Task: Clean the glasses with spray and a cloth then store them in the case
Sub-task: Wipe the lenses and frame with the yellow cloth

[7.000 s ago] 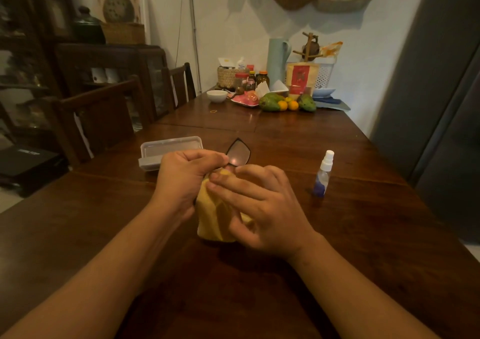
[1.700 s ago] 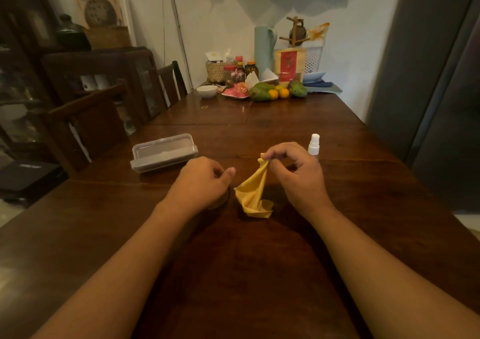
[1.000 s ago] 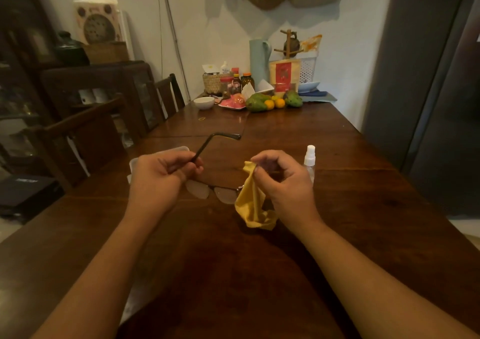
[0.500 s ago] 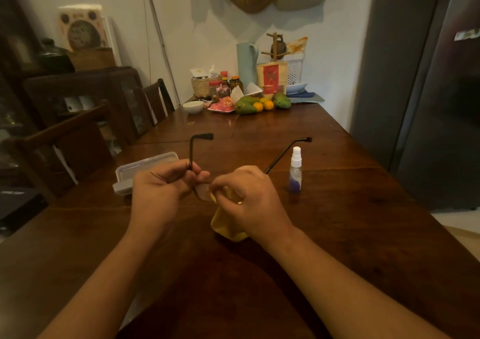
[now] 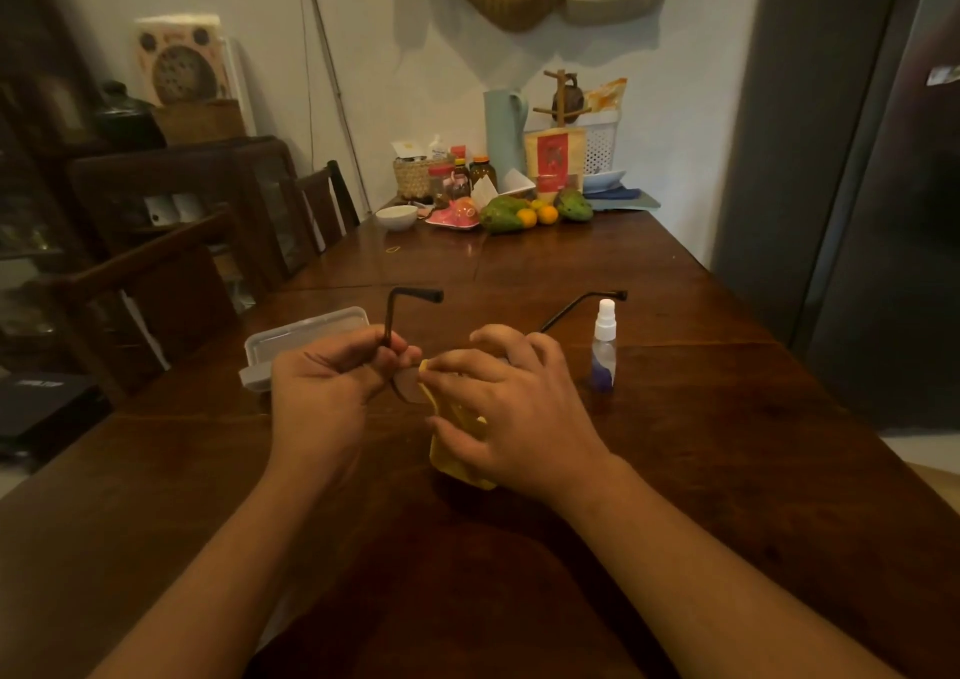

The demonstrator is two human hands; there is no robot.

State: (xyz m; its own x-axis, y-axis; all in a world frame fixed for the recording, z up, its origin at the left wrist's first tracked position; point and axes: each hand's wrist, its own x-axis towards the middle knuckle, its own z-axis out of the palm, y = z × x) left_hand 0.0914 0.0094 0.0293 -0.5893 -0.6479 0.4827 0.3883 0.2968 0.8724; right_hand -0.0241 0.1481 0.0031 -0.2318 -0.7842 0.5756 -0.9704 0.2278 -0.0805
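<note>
Left hand: fingers curled, pinching the glasses at the base of one arm
Right hand: thumb and forefinger pinch the cloth round a lens, other fingers loosely bent
Glasses: held just above the table between both hands, both arms unfolded and pointing away from the person; part of one lens shows bare
Cloth: yellow, hanging under the right palm down to the table
Bottle: upright, just beside the right hand, not touching
Case: on the table behind the left hand, partly hidden
Far end: bowl, fruit
</note>
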